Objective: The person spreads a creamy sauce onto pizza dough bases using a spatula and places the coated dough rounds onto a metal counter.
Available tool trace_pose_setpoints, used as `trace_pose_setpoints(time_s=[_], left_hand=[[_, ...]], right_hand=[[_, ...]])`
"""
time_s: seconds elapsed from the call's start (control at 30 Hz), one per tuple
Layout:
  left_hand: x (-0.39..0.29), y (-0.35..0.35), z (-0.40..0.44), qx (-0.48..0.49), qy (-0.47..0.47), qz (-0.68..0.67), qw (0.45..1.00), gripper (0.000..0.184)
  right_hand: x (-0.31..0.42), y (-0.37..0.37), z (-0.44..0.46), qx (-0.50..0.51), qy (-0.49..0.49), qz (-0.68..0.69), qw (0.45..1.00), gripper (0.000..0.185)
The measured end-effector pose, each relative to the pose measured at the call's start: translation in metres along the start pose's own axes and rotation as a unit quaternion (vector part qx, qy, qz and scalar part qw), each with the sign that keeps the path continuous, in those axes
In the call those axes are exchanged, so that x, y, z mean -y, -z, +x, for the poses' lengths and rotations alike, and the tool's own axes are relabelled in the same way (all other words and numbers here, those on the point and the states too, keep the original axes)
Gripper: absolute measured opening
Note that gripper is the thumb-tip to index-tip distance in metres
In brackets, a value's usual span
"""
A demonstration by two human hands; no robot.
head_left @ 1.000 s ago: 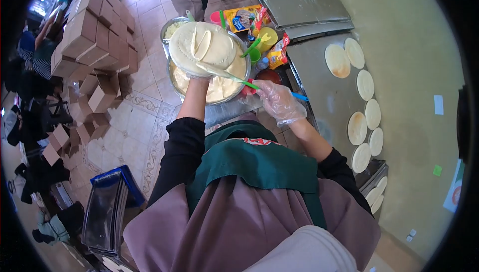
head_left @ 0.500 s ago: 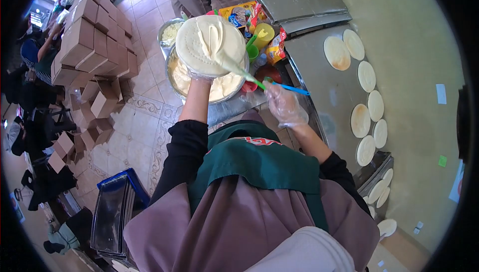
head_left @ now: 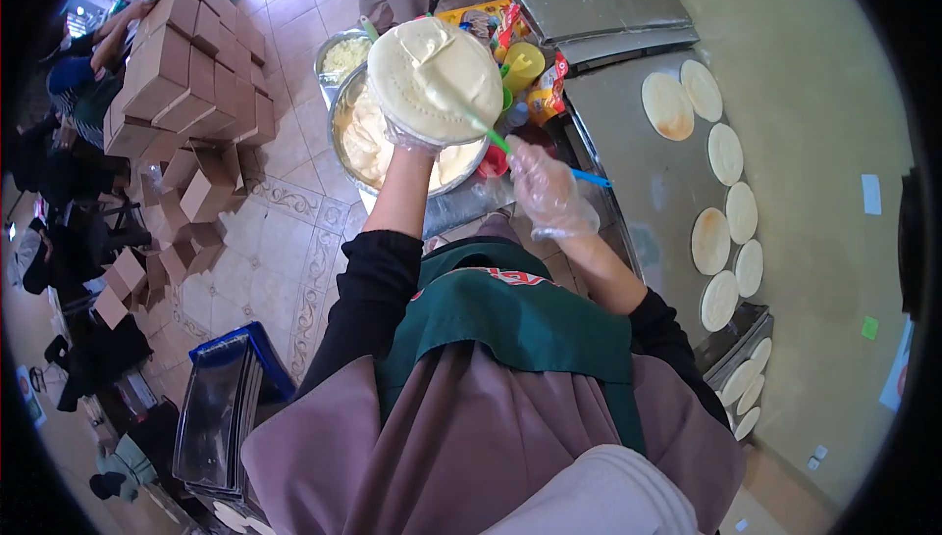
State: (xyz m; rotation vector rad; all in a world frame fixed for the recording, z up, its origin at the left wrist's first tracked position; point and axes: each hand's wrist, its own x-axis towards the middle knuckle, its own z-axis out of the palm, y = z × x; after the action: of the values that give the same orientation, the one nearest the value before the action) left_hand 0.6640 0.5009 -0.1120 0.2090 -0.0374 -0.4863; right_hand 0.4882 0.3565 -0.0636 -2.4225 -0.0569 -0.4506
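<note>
One round flatbread (head_left: 461, 64) rests on the gloved left hand (head_left: 410, 139), above one large bowl (head_left: 335, 125) of cream (head_left: 361, 143); the fingers underneath are hidden, so I cannot tell whether they are spread. The gloved right hand (head_left: 545, 187) is wrapped around the green handle of one spatula (head_left: 498, 140), whose pale blade lies across the flatbread's cream-smeared top. A second, smaller bowl (head_left: 320, 64) holds pale shreds (head_left: 345, 57) just beside the large one, both on the desk (head_left: 471, 205). Seven other flatbreads (head_left: 725, 153) lie on the metal plate (head_left: 628, 157) at the right, two of them browned.
</note>
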Motion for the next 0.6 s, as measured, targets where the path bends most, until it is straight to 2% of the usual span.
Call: trace_pose_setpoints(time_s=[0.13, 0.2, 0.3, 0.4, 0.43, 0.47, 0.53, 0.6], left_hand=[[-0.004, 0.002, -0.005, -0.007, 0.008, 0.017, 1.0, 0.056], [-0.006, 0.003, -0.012, -0.01, 0.014, 0.023, 1.0, 0.056], [-0.006, 0.003, -0.02, -0.014, 0.022, 0.032, 0.999, 0.057], [0.002, 0.001, -0.017, -0.016, 0.032, 0.043, 0.998, 0.057], [0.008, -0.001, -0.014, -0.015, 0.035, 0.047, 0.998, 0.057], [0.01, -0.001, -0.011, -0.015, 0.037, 0.05, 0.998, 0.057], [0.007, 0.0, -0.002, -0.017, 0.041, 0.058, 0.997, 0.058], [0.003, 0.001, -0.005, -0.017, 0.047, 0.068, 0.996, 0.058]], right_hand=[[0.015, 0.007, -0.002, 0.041, 0.056, 0.012, 0.998, 0.023], [0.019, 0.019, 0.007, 0.042, 0.031, 0.023, 0.998, 0.026], [-0.001, 0.021, 0.03, -0.032, -0.042, -0.022, 0.998, 0.022], [-0.015, 0.004, 0.04, -0.03, -0.044, -0.066, 0.996, 0.021], [-0.013, -0.003, 0.038, -0.047, 0.013, -0.055, 0.997, 0.01], [-0.005, -0.006, 0.035, -0.071, 0.066, -0.052, 0.994, 0.01], [0.02, 0.001, 0.027, 0.033, 0.062, -0.089, 0.993, 0.014], [0.03, 0.009, 0.026, 0.039, 0.094, -0.058, 0.993, 0.016]])
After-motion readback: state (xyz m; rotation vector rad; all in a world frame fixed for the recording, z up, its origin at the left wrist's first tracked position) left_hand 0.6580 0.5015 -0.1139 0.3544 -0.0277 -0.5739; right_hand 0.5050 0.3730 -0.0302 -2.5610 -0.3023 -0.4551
